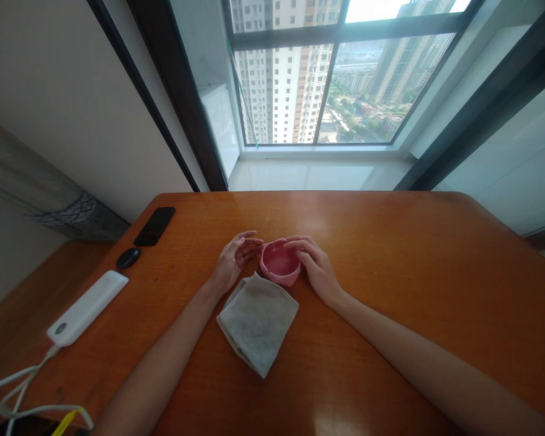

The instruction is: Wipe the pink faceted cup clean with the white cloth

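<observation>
You have daylight coming from the window (318,91), where the sky is overly bright. The walls beside it look dim. The table (390,242) shows soft glare, and the picture is slightly hazy, with wide-angle stretching near the edges.

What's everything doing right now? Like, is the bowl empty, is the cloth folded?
Bowl: upright, looks empty
Cloth: folded, lying flat
Left hand: open, beside bowl
Right hand: at bowl's rim; grip unclear
Phone: flat, screen dark
White box: cable attached
Cable: loosely looped
</observation>
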The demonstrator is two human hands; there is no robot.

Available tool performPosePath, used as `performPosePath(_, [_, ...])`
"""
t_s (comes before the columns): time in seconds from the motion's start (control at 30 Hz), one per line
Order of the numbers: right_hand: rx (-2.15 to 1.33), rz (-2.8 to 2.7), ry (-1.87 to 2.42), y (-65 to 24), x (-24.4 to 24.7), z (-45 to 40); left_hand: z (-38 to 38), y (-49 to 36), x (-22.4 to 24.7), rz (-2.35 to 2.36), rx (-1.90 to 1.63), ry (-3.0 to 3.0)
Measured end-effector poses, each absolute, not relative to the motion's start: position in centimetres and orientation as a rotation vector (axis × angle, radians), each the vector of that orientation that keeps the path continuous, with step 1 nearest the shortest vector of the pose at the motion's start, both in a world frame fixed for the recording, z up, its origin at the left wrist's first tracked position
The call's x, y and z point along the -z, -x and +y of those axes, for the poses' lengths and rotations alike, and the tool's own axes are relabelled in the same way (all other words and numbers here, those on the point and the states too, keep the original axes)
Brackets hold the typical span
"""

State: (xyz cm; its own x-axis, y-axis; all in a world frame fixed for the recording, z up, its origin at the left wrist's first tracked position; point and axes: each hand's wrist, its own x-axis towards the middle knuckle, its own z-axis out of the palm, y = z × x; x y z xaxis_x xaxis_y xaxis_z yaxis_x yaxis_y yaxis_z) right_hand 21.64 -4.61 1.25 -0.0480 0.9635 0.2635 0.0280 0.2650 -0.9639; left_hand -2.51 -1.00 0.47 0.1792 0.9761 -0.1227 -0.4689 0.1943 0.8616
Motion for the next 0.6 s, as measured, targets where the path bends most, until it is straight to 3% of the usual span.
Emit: performPosePath(0.6, [-0.887,-1.536,1.059,-21.59,-1.35,-4.96,-1.11,2.45,-0.14,0.833,-1.184,-0.864])
